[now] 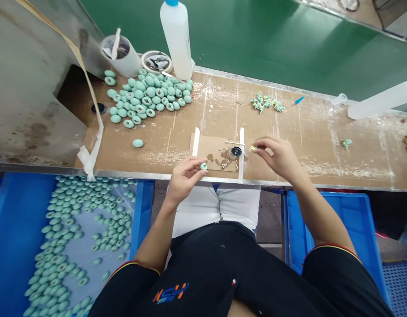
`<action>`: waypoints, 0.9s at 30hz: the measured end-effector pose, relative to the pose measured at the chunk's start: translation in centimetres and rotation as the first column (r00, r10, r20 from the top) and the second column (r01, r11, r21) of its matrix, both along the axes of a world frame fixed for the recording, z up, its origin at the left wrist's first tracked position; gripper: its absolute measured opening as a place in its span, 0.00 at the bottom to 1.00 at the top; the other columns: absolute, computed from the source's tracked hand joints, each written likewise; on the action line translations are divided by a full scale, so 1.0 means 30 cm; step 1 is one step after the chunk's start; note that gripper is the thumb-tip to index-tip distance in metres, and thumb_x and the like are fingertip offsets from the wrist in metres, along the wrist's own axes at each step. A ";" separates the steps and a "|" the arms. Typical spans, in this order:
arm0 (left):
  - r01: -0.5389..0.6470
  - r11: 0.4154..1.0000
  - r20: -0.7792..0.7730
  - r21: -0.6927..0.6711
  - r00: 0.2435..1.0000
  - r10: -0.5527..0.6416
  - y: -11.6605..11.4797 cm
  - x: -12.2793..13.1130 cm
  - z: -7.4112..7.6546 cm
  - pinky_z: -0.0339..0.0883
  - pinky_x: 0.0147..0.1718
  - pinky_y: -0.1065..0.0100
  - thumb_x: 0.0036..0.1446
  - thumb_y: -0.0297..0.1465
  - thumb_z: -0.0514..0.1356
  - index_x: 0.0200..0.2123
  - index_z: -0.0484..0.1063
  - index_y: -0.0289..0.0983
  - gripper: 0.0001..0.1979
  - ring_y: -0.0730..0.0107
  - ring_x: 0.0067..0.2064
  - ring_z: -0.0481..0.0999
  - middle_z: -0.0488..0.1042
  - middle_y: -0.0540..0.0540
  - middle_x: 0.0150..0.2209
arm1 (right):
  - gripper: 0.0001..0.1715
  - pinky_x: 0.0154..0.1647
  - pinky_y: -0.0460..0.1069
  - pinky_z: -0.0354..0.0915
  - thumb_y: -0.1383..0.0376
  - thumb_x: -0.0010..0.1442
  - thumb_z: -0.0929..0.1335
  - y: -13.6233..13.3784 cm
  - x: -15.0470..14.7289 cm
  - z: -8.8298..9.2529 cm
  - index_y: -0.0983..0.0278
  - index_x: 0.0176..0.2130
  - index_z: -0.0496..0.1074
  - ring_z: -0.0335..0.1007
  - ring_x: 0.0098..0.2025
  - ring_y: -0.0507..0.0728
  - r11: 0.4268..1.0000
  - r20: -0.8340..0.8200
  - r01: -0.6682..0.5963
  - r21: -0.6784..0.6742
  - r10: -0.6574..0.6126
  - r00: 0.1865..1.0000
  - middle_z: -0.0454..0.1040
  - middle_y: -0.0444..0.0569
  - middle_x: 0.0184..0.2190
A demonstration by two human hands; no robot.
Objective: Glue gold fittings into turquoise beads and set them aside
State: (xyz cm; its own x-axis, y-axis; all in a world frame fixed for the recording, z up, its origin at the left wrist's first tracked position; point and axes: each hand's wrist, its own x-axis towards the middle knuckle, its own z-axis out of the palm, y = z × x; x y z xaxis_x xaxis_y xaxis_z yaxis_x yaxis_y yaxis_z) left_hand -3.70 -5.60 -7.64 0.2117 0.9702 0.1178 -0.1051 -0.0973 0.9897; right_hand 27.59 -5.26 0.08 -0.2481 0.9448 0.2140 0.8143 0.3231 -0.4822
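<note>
Between the thumb and fingers of my left hand [185, 179] is a mint-green egg-shaped piece [203, 166] with a hole in it, held over the bench's front edge. My right hand [277, 156] pinches a small yellowish piece [253, 148] at its fingertips, just right of the taped cardboard pad [210, 147]. On that pad stands a small round pot of black stuff [236, 152], wet brown stains around it. A thin stick [234, 143] lies behind the pot. Farther back rests a little heap of green-and-yellow pieces [267, 102].
Many green egg-shaped pieces [150, 92] are piled at the back left, near a white bottle [177, 42], a tape roll [156, 61] and a plastic cup [122, 55]. Blue bins [142, 215] flank my lap; the left one holds more eggs. A blue cap [299, 100] lies at right.
</note>
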 end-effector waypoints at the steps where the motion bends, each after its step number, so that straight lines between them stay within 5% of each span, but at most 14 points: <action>1: 0.009 1.000 -0.001 -0.009 1.000 -0.009 -0.002 0.013 0.000 0.79 0.33 0.71 0.56 0.35 0.72 0.46 0.86 0.41 0.14 0.71 0.35 0.80 0.80 0.43 0.42 | 0.06 0.45 0.56 0.74 0.62 0.71 0.69 -0.009 -0.027 0.014 0.58 0.42 0.78 0.79 0.42 0.60 0.999 0.012 -0.034 -0.010 0.034 0.999 0.82 0.52 0.42; 27: 0.063 0.980 0.131 -0.189 0.991 -0.038 0.003 0.030 0.012 0.82 0.30 0.67 0.51 0.39 0.76 0.42 0.87 0.38 0.17 0.71 0.31 0.79 0.76 0.47 0.35 | 0.16 0.46 0.57 0.71 0.64 0.74 0.64 0.016 -0.152 -0.015 0.56 0.41 0.80 0.74 0.43 0.62 0.989 0.125 -0.122 -0.087 0.133 0.983 0.79 0.53 0.42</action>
State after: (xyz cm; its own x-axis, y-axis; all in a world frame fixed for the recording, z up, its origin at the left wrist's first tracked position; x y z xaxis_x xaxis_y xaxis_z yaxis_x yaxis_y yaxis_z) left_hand -2.80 -5.49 -7.28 0.2566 0.9657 -0.0409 -0.2297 0.1020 0.9679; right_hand 23.04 -4.78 -0.36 -0.3883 0.9163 0.0979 0.8263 0.3932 -0.4031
